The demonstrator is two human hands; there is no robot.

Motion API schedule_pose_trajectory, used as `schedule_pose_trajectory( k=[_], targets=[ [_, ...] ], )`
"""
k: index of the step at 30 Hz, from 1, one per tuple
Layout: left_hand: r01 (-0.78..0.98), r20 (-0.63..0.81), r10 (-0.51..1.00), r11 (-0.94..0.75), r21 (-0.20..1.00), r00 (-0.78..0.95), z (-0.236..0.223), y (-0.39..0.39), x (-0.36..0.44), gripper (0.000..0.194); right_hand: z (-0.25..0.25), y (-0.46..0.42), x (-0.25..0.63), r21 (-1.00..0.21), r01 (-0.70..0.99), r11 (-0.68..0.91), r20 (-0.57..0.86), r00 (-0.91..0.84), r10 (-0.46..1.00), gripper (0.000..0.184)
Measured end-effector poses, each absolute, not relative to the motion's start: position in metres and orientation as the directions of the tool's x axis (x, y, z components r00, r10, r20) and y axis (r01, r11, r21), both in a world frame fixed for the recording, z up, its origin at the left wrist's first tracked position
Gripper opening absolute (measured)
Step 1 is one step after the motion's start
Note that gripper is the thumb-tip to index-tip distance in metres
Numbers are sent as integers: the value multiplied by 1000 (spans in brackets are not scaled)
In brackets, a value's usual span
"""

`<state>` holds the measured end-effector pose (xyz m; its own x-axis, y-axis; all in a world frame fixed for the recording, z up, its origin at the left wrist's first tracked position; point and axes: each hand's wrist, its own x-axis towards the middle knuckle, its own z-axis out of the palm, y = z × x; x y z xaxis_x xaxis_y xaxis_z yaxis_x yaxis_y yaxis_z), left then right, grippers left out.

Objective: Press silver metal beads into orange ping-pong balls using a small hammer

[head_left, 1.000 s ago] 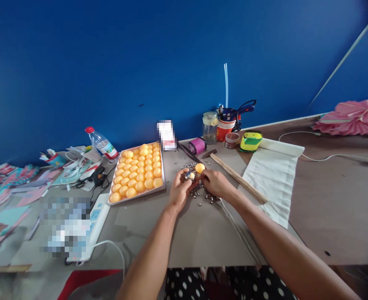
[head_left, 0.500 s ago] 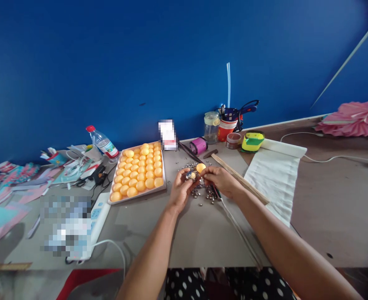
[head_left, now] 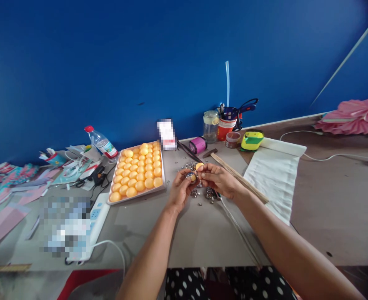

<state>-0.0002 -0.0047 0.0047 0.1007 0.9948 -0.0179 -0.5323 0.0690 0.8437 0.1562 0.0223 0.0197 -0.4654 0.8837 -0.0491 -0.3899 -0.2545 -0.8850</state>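
1. Far left on the worktop: pink paper sheets, then a white power strip and a red-capped bottle, leaning to one side.
2. Next, a shallow tray with rows of orange balls, a few on top of the rest. Near the left arm, but apart from both hands.
3. Left hand: fingers closed around a silver-covered ball, orange showing through on the upper face. Held up over the worktop, between both hands.
4. Just beyond the fingertips, a plain orange ball, partly hidden by the right fingers. Cannot tell whether in contact with them.
5. Under and around the hands, small silver pieces in loose clusters, a few strays nearer the body.
6. Right hand: fingers drawn to a narrow pinch close to the silver-covered ball. Too small to tell what, if anything, between the tips.
7. Step in hand, as judged: fine two-handed work at the ball's surface, left hand as the support, right hand for the detail.
8. Next move, as judged: calls for a steady left grip, the working spot turned towards the right fingertips, and a light, exact pinch. Risk of a slip against the smooth, round surface, or of small pieces knocked astray.
9. Right of the hands, a wooden-handled hammer, partly over a white sheet. Not in use.
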Motion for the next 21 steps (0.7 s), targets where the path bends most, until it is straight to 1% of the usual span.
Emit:
schedule_pose_trajectory(
  k=[4, 12, 18, 21],
  targets=[
    [-509, -1, 993, 60, 858, 115, 4, -5, 0, 27, 16, 24, 153, -902, -353, -250, -89, -414, 906, 27],
    [-453, 7, 992, 52, 890, 127, -1, -4, 0, 28, 8, 25, 149, -946, -251, -203, -87, -407, 909, 24],
    [-388, 19, 989, 38, 921, 144, 1, -7, 1, 29, 10, 25, 150, -942, -225, -250, -143, -407, 902, 29],
    [-322, 35, 990, 12, 947, 140, 1, -8, 0, 29, 10, 25, 150, -930, -222, -293, -181, -416, 891, 31]
  ],
)
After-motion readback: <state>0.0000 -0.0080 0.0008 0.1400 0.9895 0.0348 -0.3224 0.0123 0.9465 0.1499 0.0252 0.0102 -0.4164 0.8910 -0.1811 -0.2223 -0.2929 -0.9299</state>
